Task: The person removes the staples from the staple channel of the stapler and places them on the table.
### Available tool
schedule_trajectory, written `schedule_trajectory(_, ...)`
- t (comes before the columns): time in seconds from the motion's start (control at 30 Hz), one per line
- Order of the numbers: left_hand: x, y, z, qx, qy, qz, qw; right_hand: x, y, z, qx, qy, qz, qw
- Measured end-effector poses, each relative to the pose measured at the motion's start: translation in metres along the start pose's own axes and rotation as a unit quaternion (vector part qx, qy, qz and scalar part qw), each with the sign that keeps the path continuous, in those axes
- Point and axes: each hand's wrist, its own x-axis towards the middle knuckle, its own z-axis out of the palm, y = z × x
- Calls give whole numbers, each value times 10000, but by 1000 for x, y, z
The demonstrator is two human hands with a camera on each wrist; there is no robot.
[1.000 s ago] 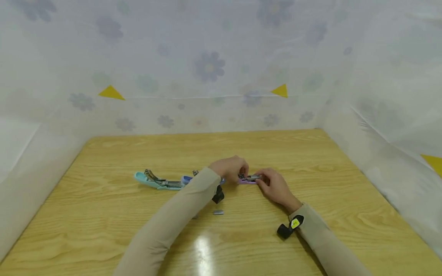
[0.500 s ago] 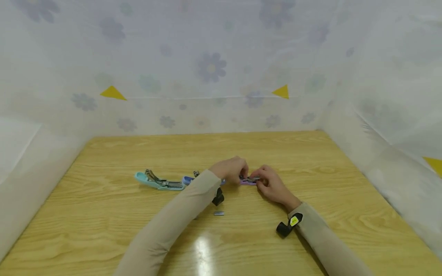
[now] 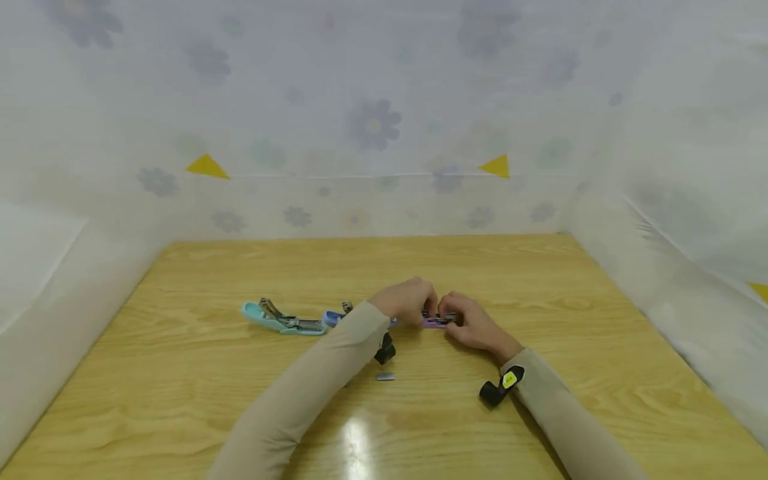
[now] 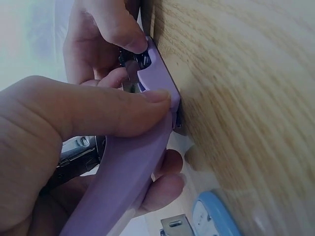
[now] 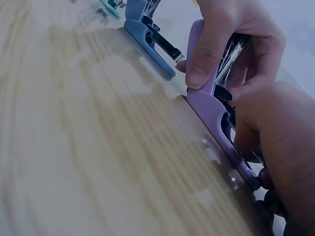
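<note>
A purple stapler (image 4: 125, 172) sits on the table with its top swung up from its base. My left hand (image 3: 408, 301) grips the raised purple top, thumb on its outside and fingers beneath, as the left wrist view shows. At the front end of the base, my right hand (image 3: 474, 325) has thumb and fingers curled round the metal magazine. Those fingers hide most of the magazine, so whether they also pinch staples cannot be told. Left of the purple one, partly behind my left sleeve, stands a blue stapler (image 5: 150, 49), also unfolded.
A teal stapler (image 3: 282, 325), unfolded, lies farthest left in the row. A small grey strip, seemingly staples (image 3: 385, 377), lies nearer me on the wooden table (image 3: 540, 280). Pale flowered sheeting (image 3: 372, 200) encloses the table's back and sides.
My right fingers have curled in closer to the left hand, over the purple stapler's magazine; the grey strip seen there earlier is now mostly covered. The left hand keeps its grip. The head view shifted slightly.
</note>
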Motion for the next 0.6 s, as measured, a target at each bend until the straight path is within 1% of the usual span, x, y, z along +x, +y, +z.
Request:
schedule_trajectory(0.1, 3, 1, 1, 22, 29, 38, 10000, 0, 2, 0, -252, -24, -61, 9997)
schedule_trajectory(0.2, 5, 1, 2, 80, 57, 66, 9999, -1, 3, 0, -426, 64, -162, 9989)
schedule_trajectory(0.3, 5, 2, 1, 125, 58, 108, 9998, -3, 4, 1, -370, 219, -282, 9987)
schedule_trajectory(0.37, 5, 4, 1, 138, 62, 135, 9998, -3, -9, -2, -247, 321, -288, 9988)
schedule_trajectory(0.47, 4, 5, 1, 159, 44, 128, 9998, -2, -32, -7, -85, 405, -116, 9991)
schedule_trajectory(0.53, 4, 4, 1, 190, 36, 106, 9998, 0, -45, -9, -18, 438, 102, 9990)
schedule_trajectory(0.6, 3, 4, 1, 224, 20, 81, 9997, -1, -38, -7, -10, 463, 291, 9985)
